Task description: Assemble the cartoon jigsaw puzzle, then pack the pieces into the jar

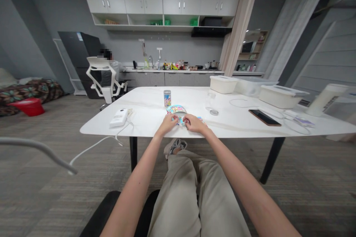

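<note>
My left hand is at the table's near edge with its fingers closed on the left side of a colourful printed sheet. Opposite it, my right hand has thumb and fingers pinched together at the sheet's right side. What exactly sits between the fingertips is too small to make out. Just beyond the hands lies a curved, brightly printed piece. A can with a colourful picture label stands upright behind it. Some printed paper shows under and beside my right hand.
On the white table, a white power strip with a cable lies left. To the right are a round clear lid, a phone, white boxes, cables and a tilted white bottle. A person sits on a white chair behind.
</note>
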### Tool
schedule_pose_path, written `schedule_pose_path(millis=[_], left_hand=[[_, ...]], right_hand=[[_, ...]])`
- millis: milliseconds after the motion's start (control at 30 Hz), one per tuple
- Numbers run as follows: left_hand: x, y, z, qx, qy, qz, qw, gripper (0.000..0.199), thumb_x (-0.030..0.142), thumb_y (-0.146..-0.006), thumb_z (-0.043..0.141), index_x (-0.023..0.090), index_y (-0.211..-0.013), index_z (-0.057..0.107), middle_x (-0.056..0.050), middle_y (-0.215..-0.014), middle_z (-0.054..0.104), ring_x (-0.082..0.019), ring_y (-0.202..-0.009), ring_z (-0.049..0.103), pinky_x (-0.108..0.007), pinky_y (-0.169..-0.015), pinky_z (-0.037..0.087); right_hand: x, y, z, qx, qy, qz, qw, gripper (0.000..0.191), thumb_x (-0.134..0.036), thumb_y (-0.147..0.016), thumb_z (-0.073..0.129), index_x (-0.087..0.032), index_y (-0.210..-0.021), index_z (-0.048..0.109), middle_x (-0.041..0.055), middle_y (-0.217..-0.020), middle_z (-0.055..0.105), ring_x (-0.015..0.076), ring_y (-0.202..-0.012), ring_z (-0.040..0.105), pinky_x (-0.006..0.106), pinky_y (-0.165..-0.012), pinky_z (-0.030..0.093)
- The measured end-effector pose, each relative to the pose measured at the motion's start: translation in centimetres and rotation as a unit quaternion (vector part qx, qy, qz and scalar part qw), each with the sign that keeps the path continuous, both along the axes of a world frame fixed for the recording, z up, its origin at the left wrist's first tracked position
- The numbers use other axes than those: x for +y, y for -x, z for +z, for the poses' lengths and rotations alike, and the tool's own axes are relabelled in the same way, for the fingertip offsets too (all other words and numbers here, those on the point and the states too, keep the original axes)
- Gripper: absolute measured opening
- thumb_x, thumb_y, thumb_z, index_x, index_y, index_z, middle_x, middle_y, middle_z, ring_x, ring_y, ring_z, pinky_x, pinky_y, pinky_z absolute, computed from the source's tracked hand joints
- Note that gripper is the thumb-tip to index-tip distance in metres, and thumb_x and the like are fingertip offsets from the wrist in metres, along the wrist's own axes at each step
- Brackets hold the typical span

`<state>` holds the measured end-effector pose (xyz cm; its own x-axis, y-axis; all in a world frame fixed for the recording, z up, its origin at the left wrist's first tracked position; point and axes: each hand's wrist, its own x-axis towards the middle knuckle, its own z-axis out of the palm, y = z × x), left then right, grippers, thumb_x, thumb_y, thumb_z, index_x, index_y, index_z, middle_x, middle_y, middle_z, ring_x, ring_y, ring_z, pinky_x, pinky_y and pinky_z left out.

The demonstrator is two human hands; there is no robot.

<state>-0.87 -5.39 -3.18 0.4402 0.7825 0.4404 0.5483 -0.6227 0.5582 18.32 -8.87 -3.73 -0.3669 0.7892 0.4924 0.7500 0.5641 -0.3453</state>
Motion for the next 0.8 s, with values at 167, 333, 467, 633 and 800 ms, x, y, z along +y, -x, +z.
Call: schedule_pose_path(millis=[167, 333, 467, 633, 800], left_hand=[[-0.3, 0.3, 0.1, -0.026, 0.023, -0.005, 0.999, 0.016, 0.024, -0.082, 0.055, 0.016, -0.081, 0.069, -0.006, -0.088, 0.071, -0.018, -0.085, 0.061, -0.032, -0.085, 0.048], [-0.9, 0.6, 0.4, -0.042, 0.025, 0.020, 0.999, 0.015, 0.026, -0.077, 0.060, 0.017, -0.080, 0.071, -0.005, -0.085, 0.072, -0.019, -0.083, 0.063, -0.032, -0.082, 0.049], [-1.1, 0.7, 0.6, -0.032, 0.030, 0.007, 0.999, 0.013, 0.026, -0.077, 0.062, 0.016, -0.078, 0.071, -0.005, -0.082, 0.072, -0.018, -0.079, 0.062, -0.032, -0.078, 0.049], [-0.7, 0.6, 0.5, -0.039, 0.049, 0.012, 0.998, 0.016, 0.027, -0.080, 0.058, 0.016, -0.077, 0.069, -0.006, -0.083, 0.071, -0.018, -0.078, 0.061, -0.030, -0.075, 0.048], [-0.2, 0.6, 0.3, -0.048, 0.063, 0.012, 0.997, 0.015, 0.029, -0.078, 0.059, 0.016, -0.076, 0.067, -0.004, -0.082, 0.070, -0.017, -0.077, 0.060, -0.029, -0.074, 0.047]], right_hand=[[0.1, 0.0, 0.1, -0.007, 0.001, 0.014, 1.000, 0.017, -0.006, -0.079, 0.050, -0.016, -0.083, 0.063, 0.0052, -0.085, 0.062, 0.0178, -0.081, 0.056, 0.029, -0.078, 0.044], [0.2, 0.2, -0.1, -0.017, -0.015, 0.026, 0.999, 0.006, -0.022, -0.081, 0.066, -0.016, -0.082, 0.064, 0.0046, -0.085, 0.061, 0.0177, -0.083, 0.056, 0.030, -0.079, 0.044], [0.3, 0.3, -0.2, -0.004, -0.017, 0.037, 0.999, 0.013, -0.028, -0.081, 0.069, -0.017, -0.086, 0.065, 0.0038, -0.086, 0.061, 0.0160, -0.079, 0.056, 0.029, -0.076, 0.044], [0.5, 0.3, -0.2, 0.001, -0.021, 0.048, 0.999, 0.002, -0.014, -0.080, 0.063, -0.015, -0.081, 0.062, 0.0031, -0.083, 0.059, 0.0154, -0.079, 0.055, 0.027, -0.076, 0.043], [0.7, 0.4, -0.4, 0.021, -0.018, 0.035, 0.999, 0.009, -0.008, -0.077, 0.057, -0.016, -0.081, 0.057, 0.0026, -0.082, 0.057, 0.0157, -0.078, 0.052, 0.028, -0.075, 0.042]])
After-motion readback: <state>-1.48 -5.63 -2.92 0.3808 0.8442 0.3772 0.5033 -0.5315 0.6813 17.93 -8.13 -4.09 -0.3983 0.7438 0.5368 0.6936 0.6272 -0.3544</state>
